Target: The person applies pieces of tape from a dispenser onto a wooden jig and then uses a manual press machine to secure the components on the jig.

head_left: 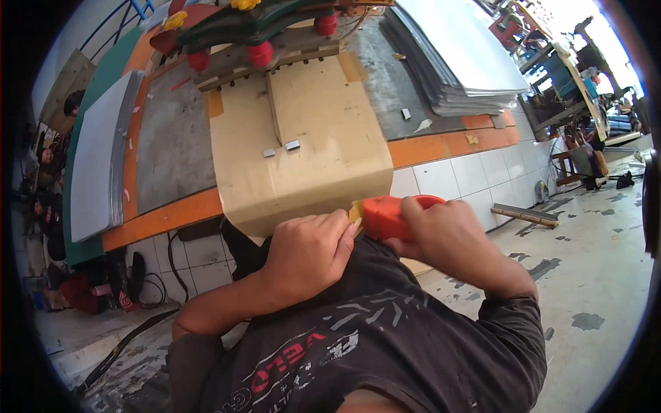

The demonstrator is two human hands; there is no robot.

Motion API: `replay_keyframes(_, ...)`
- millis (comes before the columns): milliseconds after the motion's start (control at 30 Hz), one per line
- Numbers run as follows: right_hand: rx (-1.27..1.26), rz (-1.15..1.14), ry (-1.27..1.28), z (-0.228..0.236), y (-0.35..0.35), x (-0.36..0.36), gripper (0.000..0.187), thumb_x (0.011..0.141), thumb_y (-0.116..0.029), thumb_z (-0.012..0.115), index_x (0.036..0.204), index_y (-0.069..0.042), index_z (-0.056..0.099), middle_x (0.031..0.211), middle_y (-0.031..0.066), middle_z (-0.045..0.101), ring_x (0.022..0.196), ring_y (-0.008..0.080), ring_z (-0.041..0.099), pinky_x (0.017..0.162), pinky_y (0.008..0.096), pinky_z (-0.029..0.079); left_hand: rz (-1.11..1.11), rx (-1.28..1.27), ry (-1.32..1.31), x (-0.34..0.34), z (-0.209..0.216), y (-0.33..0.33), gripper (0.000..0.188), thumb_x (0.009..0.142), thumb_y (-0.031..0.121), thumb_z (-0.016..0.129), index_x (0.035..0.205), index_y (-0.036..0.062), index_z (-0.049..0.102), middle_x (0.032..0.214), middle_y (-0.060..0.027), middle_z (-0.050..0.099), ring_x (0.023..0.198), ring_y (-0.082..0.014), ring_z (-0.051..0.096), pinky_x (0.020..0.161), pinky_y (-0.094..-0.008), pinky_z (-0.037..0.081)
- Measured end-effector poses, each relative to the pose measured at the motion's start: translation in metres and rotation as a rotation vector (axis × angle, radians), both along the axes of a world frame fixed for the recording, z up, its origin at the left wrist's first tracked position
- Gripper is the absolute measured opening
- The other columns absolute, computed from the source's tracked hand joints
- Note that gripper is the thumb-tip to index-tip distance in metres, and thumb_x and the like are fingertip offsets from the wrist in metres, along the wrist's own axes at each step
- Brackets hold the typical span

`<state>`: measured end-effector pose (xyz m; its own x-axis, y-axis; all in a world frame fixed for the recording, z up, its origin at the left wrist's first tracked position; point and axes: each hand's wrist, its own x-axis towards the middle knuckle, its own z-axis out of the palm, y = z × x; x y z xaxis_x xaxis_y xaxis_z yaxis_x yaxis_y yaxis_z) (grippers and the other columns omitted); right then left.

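My right hand (451, 234) is wrapped around an orange-red tape dispenser (383, 217) with a looped handle, held just in front of my body. A short piece of yellowish tape (356, 213) shows at its left end. The closed fingers of my left hand (308, 244) meet that tape and pinch it; their tips are partly hidden. Beyond both hands, a sheet of brown paper (310, 141) lies over the table and droops past its front edge. Brown tape strips sit at its far corners. Two small grey-white blocks (292, 145) rest on the sheet beside a thin strip (273, 107).
A dark green clamp frame (251, 27) with red feet spans the far side of the table. Stacks of sheets stand at right (468, 62) and left (103, 158). The table has an orange edge (447, 146). Cables (177, 265) hang below left.
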<state>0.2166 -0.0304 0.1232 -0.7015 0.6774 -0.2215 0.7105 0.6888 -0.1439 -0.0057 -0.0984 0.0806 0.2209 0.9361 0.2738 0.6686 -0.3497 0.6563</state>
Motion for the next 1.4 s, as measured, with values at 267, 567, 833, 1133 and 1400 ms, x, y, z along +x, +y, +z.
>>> replay_keyframes(267, -0.115, 0.207, -0.164, 0.012, 0.041, 0.013, 0.048, 0.084, -0.05, 0.07, 0.089, -0.002, 0.065, 0.07, 0.0173, 0.067, 0.071, 0.0372, 0.069, 0.066, 0.0479, 0.052, -0.122, -0.155, 0.04, -0.045, 0.066, -0.016, 0.021, 0.094, 0.016, 0.059, 0.079, 0.0032, 0.052, 0.065, -0.0143, 0.054, 0.062, -0.0368, 0.057, 0.058, -0.0447, 0.044)
replay_keyframes(567, 0.711, -0.198, 0.64, 0.048, 0.189, 0.078, 0.033, 0.094, -0.034, 0.067, 0.106, -0.002, 0.065, 0.087, 0.0171, 0.069, 0.082, 0.0285, 0.069, 0.073, 0.0393, 0.051, -0.261, -0.222, 0.192, -0.065, 0.061, -0.012, 0.023, 0.091, 0.018, 0.062, 0.077, 0.0025, 0.053, 0.067, -0.0147, 0.052, 0.064, -0.0376, 0.056, 0.059, -0.0436, 0.043)
replay_keyframes(833, 0.912, -0.324, 0.491, 0.003, 0.207, 0.075, 0.033, 0.092, -0.017, 0.065, 0.123, -0.005, 0.064, 0.112, 0.0187, 0.07, 0.102, 0.0365, 0.065, 0.099, 0.0456, 0.046, -0.285, -0.218, 0.163, -0.069, 0.051, -0.002, 0.023, 0.093, 0.019, 0.061, 0.08, 0.003, 0.053, 0.07, -0.015, 0.054, 0.07, -0.0379, 0.058, 0.063, -0.0446, 0.044)
replay_keyframes(1133, -0.241, 0.136, 0.893, -0.018, 0.009, -0.052, 0.041, 0.08, -0.02, 0.081, 0.116, -0.005, 0.067, 0.094, 0.0124, 0.068, 0.09, 0.0323, 0.064, 0.081, 0.0395, 0.051, -0.33, -0.264, 0.16, -0.066, 0.038, 0.01, 0.025, 0.097, 0.023, 0.057, 0.083, 0.0031, 0.054, 0.07, -0.0162, 0.054, 0.07, -0.0395, 0.058, 0.064, -0.047, 0.044)
replay_keyframes(1400, -0.428, 0.101, 0.865, -0.036, -0.001, -0.062, 0.017, 0.084, -0.01, 0.075, 0.095, -0.002, 0.065, 0.084, 0.0118, 0.065, 0.079, 0.0307, 0.065, 0.069, 0.0399, 0.05, -0.306, -0.272, 0.199, -0.075, 0.034, 0.007, 0.028, 0.099, 0.024, 0.054, 0.082, 0.0022, 0.058, 0.071, -0.0173, 0.062, 0.07, -0.0399, 0.062, 0.064, -0.0483, 0.046)
